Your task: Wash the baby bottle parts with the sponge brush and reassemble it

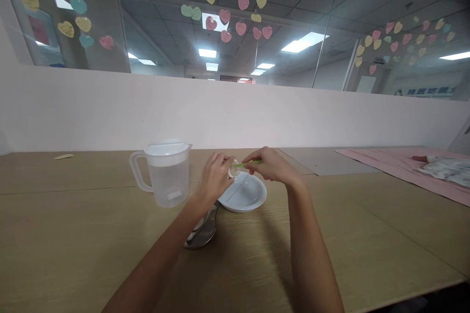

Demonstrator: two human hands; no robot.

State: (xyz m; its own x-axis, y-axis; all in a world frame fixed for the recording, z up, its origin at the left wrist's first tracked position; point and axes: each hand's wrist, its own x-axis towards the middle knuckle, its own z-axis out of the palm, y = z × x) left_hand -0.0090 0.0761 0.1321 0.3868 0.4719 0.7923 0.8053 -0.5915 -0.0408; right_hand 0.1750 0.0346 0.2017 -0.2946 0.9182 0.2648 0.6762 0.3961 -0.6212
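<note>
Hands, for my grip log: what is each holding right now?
Left hand: closed, holding a small white item, not clearly identifiable.
Right hand: closed, holding a green stick.

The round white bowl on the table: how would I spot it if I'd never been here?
On the long, wood-coloured table, find the tall, translucent plastic jug with a lid. Right of it, below the person's left hand and right hand, is the shallow, round white bowl. Unlike the jug or the dark grey, shiny dish, it is low and white.
</note>
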